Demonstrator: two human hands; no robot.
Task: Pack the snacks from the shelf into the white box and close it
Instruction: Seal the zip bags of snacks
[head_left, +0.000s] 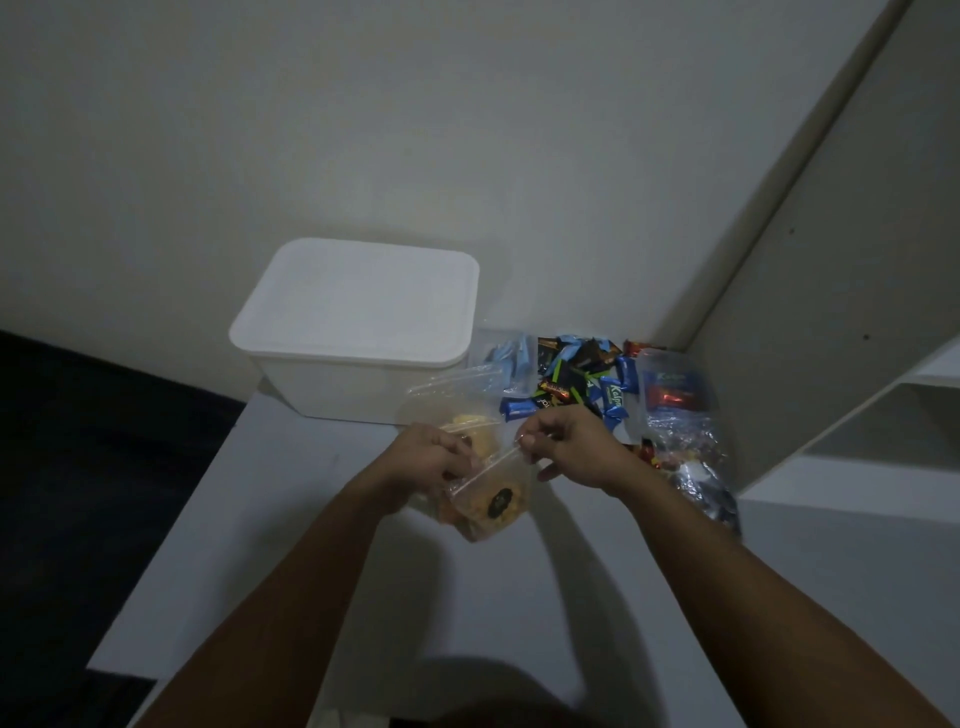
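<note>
A white plastic box (353, 358) with its lid on stands at the back left of the white shelf top (467, 597). In front of it, both hands hold a clear zip bag of yellow cookies (493, 506). My left hand (434, 460) grips the bag's left side. My right hand (574, 444) pinches the bag's zip strip at its right end. A pile of wrapped candies (576, 382) in blue, black and orange lies to the right of the box. A clear bag of blue-and-red snacks (672, 395) leans at the far right.
Another clear bag (457, 384) lies between the box and my hands. Shiny wrapped sweets (696, 478) spread along the right by a white shelf upright (810, 312). A wall rises behind. The shelf top's left edge drops to dark floor (78, 493).
</note>
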